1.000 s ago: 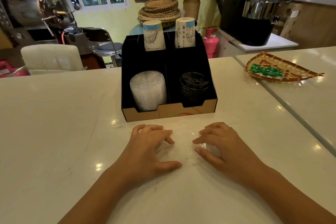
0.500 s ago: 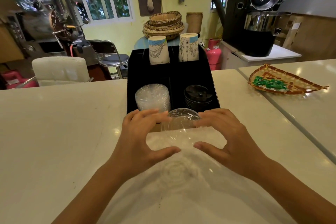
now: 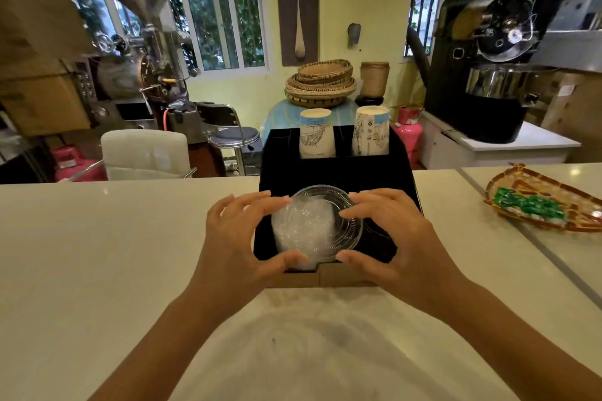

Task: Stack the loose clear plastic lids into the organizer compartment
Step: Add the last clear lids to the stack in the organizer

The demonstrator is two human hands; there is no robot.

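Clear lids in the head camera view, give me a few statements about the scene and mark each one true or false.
1. Both hands, the left hand and the right hand, hold the clear lids between them. True.
2. The clear lids are lying flat on the counter. False: they are lifted and held in front of the black organizer.
3. Two paper cup stacks stand in the back of the organizer. True.
4. The woven tray on the right holds red packets. False: the packets in it are green.
5. A pink gas cylinder stands behind the organizer. True.
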